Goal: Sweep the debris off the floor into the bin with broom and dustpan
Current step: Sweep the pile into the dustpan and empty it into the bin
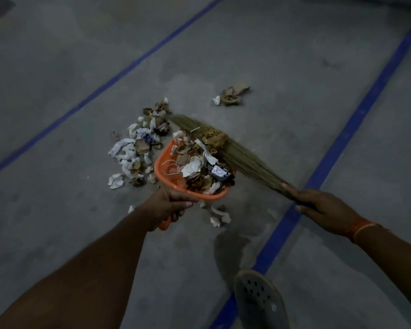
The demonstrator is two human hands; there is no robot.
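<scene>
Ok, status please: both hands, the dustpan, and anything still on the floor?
Left hand grips orange dustpan, loaded. Right hand holds broom. Debris pile still left of pan; cardboard scraps beyond. Bin not in view.

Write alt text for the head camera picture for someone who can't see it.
A left hand holds an orange dustpan heaped with paper scraps while the right hand grips a grass broom lying across it. More debris lies on the grey floor, which has blue lines.
</scene>
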